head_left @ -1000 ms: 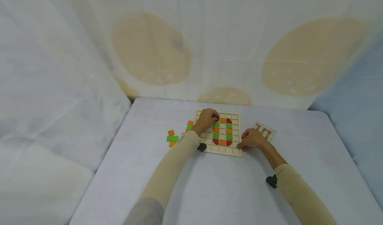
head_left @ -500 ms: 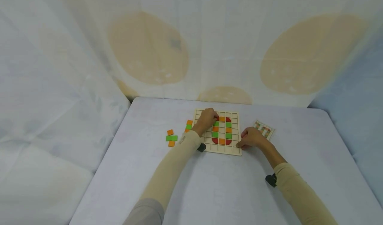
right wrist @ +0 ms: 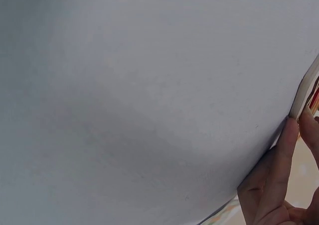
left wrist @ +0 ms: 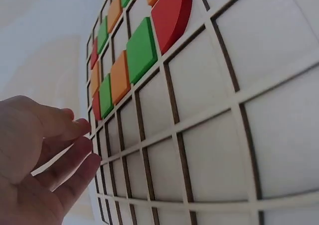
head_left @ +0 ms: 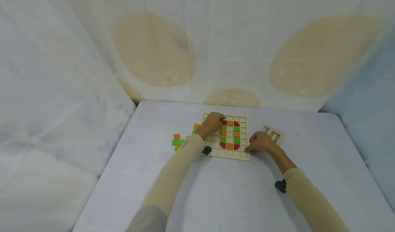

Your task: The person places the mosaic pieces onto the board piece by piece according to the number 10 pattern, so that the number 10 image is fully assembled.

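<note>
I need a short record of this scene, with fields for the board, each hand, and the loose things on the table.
board: wooden grid board, holding red, green and orange tiles in a ring shape
left hand: left hand over the board's far left part, fingers relaxed, holding nothing
right hand: right hand touching the board's near right edge, fingers straight
loose tiles: orange and green loose tiles left of the board
card: patterned card right of the board
surface: table
</note>
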